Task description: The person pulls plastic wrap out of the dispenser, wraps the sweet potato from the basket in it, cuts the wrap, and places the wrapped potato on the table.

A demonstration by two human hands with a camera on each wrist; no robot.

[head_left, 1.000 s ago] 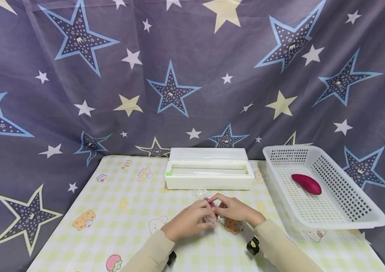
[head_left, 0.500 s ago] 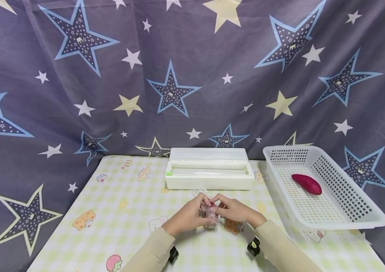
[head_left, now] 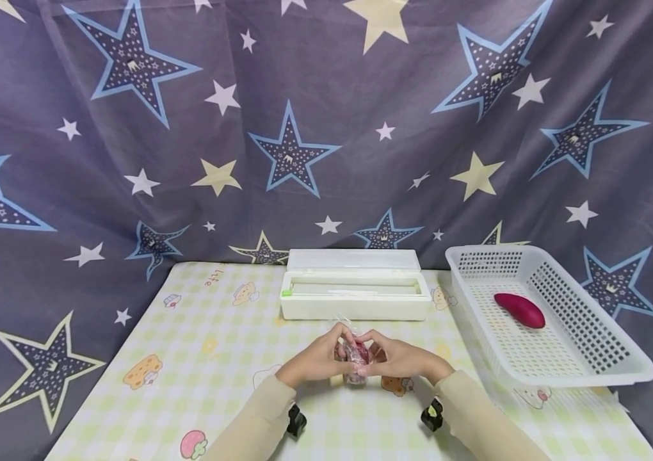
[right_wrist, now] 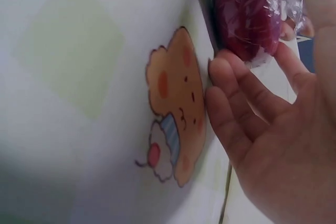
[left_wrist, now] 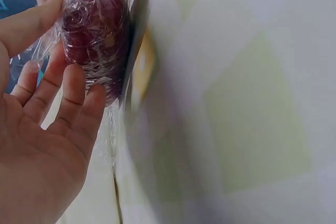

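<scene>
Nearly wrapped: purple sweet potato (head_left: pixel 356 356) in cling film (left_wrist: pixel 107 129), held at table centre.

Pinched upright on the checked tablecloth (head_left: pixel 217 358) between left hand (head_left: pixel 319 360) at 9 o'clock and right hand (head_left: pixel 397 358) at 3 o'clock, fingertips curled round it. Film already tight over the body; loose tail sticking up at 12, not yet tucked, by the look of it. Open film dispenser (head_left: pixel 355 296) at 12 o'clock. White basket (head_left: pixel 591 374) at 2 o'clock, holding a second, bare sweet potato (head_left: pixel 519 310).
</scene>
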